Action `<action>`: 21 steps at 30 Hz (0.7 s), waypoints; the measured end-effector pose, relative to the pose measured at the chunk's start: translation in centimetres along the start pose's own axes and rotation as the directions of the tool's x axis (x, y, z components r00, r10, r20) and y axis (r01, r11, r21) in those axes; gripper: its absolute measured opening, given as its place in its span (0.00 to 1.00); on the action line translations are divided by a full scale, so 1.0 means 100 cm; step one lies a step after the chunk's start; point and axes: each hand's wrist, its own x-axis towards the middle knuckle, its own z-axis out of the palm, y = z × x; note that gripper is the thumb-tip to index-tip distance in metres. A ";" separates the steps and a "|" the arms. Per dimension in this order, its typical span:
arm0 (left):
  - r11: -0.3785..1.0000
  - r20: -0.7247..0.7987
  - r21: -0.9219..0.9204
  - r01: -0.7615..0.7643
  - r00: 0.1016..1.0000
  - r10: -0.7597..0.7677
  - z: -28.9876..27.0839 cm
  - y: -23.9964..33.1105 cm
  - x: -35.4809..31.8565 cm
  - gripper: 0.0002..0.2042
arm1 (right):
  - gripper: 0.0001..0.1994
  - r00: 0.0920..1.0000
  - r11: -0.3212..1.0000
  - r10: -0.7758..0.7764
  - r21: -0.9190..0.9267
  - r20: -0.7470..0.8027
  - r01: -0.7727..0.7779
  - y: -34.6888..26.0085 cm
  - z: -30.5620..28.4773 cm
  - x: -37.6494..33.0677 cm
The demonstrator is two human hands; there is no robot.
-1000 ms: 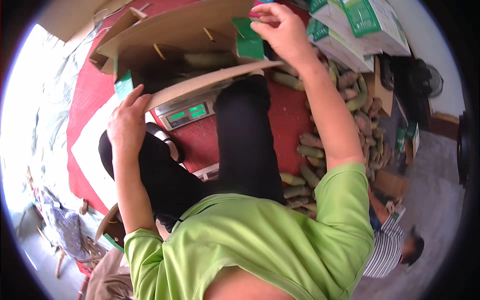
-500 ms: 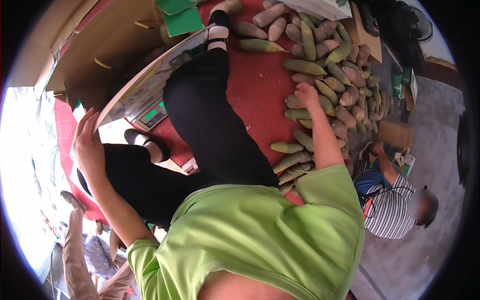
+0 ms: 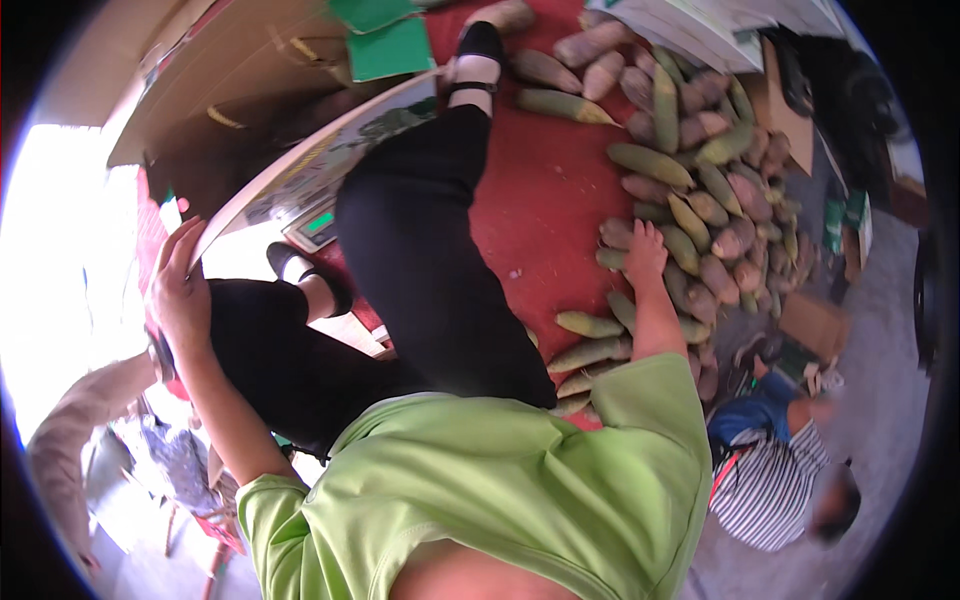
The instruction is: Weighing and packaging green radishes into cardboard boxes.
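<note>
**Hand positions at the carton and the shoot pile**

Your left hand (image 3: pixel 183 295) grips the near edge of the cardboard carton flap (image 3: pixel 310 165), fingers wrapped over it. Your right hand (image 3: pixel 645 250) rests spread and narrow on the pile of bamboo shoots (image 3: pixel 700 190) at right; whether it holds one cannot be determined. Green rectangular labels (image 3: pixel 385 45) lie far, above the carton, on the red mat (image 3: pixel 545 200).

Glare whites out the frame's left edge, and the right hand (image 3: pixel 645 250) hides whichever bamboo shoot (image 3: pixel 640 215) it touches in the pile.
</note>
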 end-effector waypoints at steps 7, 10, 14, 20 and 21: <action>0.996 -0.016 0.088 -0.003 1.000 0.004 -0.007 0.013 0.000 0.16 | 0.27 0.982 0.991 0.127 -0.056 0.139 -0.121 -0.014 -0.001 0.006; 0.998 -0.029 0.068 0.000 1.000 0.002 -0.006 0.014 0.002 0.15 | 0.24 0.975 0.977 0.168 -0.155 0.144 -0.146 -0.010 0.008 0.007; 0.997 -0.005 0.072 0.025 1.000 -0.025 -0.008 0.012 0.000 0.17 | 0.24 0.910 0.907 0.369 0.140 0.189 -0.397 -0.015 0.004 0.003; 0.997 -0.032 0.059 0.047 0.998 -0.045 -0.006 0.011 0.000 0.16 | 0.24 0.923 0.883 0.376 0.268 0.086 -0.385 -0.003 0.040 0.003; 0.997 -0.043 0.048 0.058 0.998 -0.056 -0.006 0.011 0.000 0.15 | 0.25 0.921 0.871 0.381 0.302 0.080 -0.387 -0.001 0.046 0.007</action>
